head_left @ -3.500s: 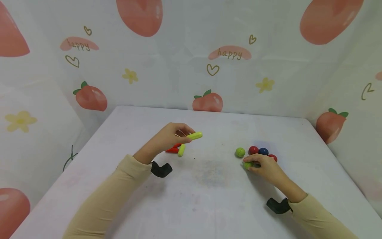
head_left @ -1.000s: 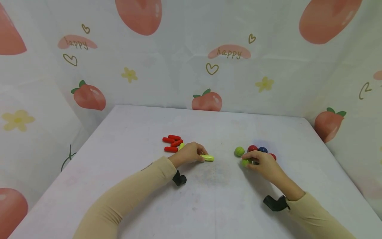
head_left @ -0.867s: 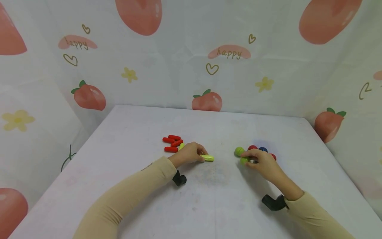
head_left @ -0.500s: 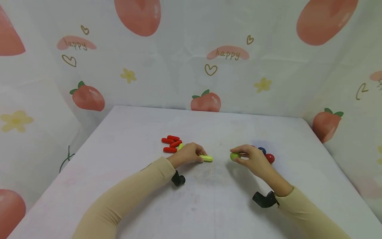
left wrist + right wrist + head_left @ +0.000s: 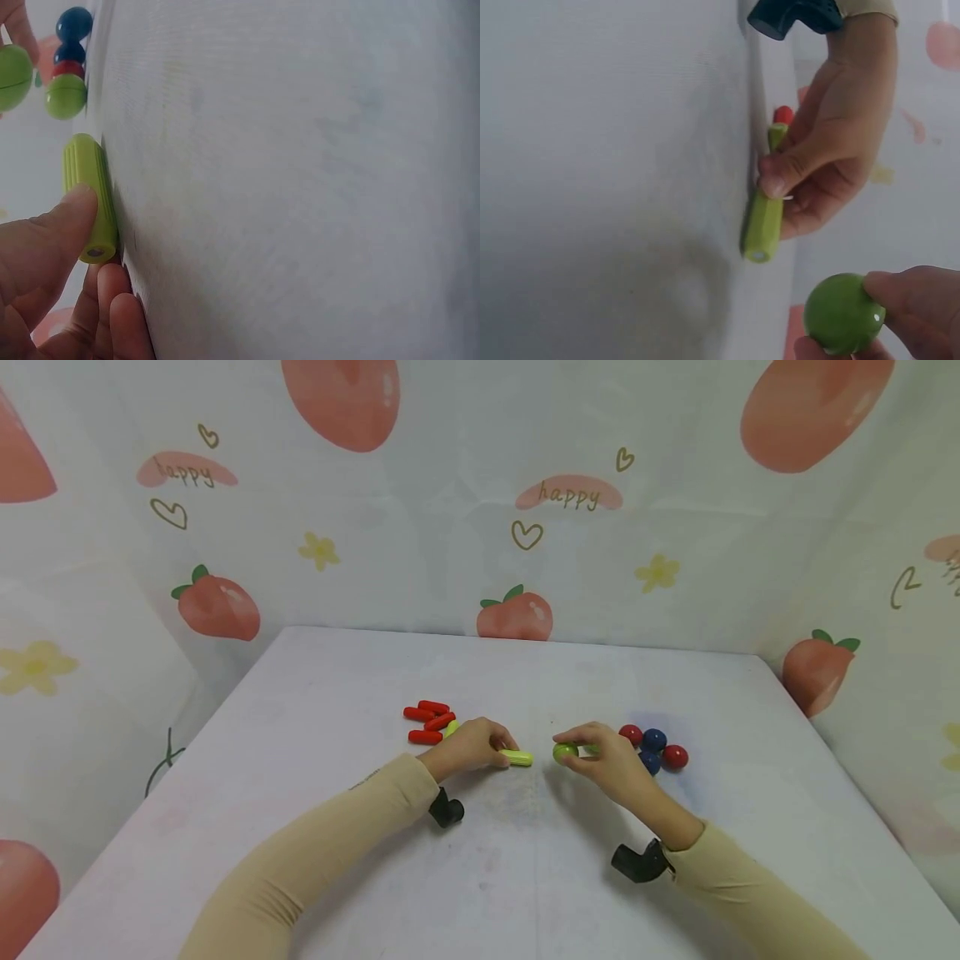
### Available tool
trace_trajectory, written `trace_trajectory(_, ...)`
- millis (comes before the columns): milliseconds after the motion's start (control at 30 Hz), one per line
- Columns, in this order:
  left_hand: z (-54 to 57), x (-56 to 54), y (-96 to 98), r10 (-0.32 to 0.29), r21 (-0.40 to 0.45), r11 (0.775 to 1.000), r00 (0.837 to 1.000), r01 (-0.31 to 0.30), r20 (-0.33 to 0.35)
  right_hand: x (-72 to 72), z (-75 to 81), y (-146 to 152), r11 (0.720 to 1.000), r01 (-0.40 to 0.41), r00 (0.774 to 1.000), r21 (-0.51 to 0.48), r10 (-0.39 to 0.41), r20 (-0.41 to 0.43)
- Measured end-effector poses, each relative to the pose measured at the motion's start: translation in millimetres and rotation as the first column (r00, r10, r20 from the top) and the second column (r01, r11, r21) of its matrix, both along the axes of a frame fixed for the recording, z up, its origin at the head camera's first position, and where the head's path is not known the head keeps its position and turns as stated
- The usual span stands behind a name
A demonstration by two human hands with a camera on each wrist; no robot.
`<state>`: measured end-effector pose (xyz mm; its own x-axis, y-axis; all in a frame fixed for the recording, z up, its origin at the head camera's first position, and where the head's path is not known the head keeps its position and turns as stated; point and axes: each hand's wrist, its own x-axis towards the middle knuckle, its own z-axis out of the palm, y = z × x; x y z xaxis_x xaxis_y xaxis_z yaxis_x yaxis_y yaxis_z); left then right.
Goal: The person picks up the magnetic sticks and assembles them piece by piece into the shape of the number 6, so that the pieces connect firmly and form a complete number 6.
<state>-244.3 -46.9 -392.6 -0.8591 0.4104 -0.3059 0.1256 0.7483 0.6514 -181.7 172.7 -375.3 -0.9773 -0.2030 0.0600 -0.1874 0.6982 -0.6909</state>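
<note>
My left hand [image 5: 474, 745] pinches a yellow-green ridged rod [image 5: 517, 758] low against the table, with its far end pointing right. In the left wrist view the thumb presses on the side of this rod [image 5: 86, 161], and a small grey spot shows in its near end. My right hand [image 5: 611, 760] holds a green ball [image 5: 565, 752] between thumb and fingers, just right of the rod's end and apart from it. The right wrist view shows this ball [image 5: 840, 311] off the table. A second green ball [image 5: 66, 97] lies beyond, partly hidden by the right hand in the head view.
Several red rods [image 5: 425, 737] and another yellow-green rod [image 5: 452, 727] lie beyond the left wrist. Red balls [image 5: 676, 757] and blue balls [image 5: 655, 740] cluster right of the right hand. Black wrist mounts [image 5: 639, 863] stick out below both wrists.
From beside the other balls, my right hand has carried the green ball left toward the rod. My left hand earlier brought the rod down and rightward; over the last second it stays still.
</note>
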Motion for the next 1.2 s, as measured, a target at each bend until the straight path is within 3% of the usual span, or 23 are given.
trace_trajectory(333,-1.3,-1.0,-0.1,0.003,0.002,1.000,1.000,-0.003,0.003,-4.4,-14.3,-9,0.998,-0.050,0.999,0.033,0.051,-0.014)
trace_trajectory(900,-2.1,-0.6,-0.1,0.002,0.005,1.000,1.000,-0.002,0.002,-9.5,-25.5,-16,0.999,-0.020,1.000,0.037,0.019,0.021)
trace_trajectory(1200,-0.7,0.5,0.3,-0.012,-0.007,1.000,1.000,0.012,-0.009,-8.8,-28.2,-22,1.000,-0.016,1.000,-0.019,0.016,0.023)
